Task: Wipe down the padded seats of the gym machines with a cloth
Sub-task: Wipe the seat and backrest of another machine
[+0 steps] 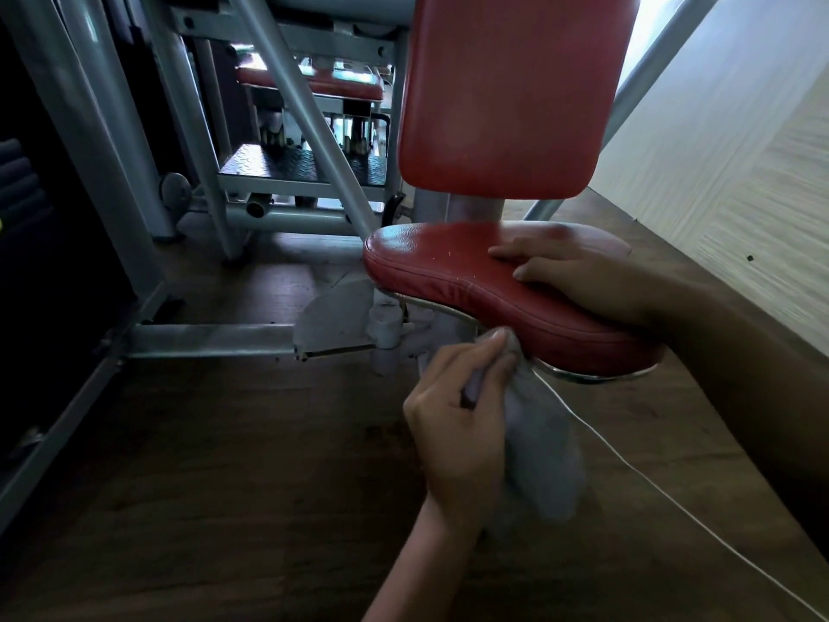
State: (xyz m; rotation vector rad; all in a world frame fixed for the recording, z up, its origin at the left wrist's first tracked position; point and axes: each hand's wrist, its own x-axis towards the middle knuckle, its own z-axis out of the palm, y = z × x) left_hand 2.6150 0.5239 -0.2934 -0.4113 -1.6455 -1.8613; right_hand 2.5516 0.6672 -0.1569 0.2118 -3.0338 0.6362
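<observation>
Head view: left hand (457, 415) grips the grey cloth (538, 442), pressing it against the front lower edge of the red padded seat (448, 267), at the metal rim. Right hand (569, 271) lies flat on the seat top, fingers straight. Red backrest (507, 92) stands upright behind. White cord (673, 499) runs over the wooden floor (224, 487).

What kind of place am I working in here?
Most likely a gym: a red padded seat with an upright red back pad, grey steel machine frames, and a second red-padded machine behind.
</observation>
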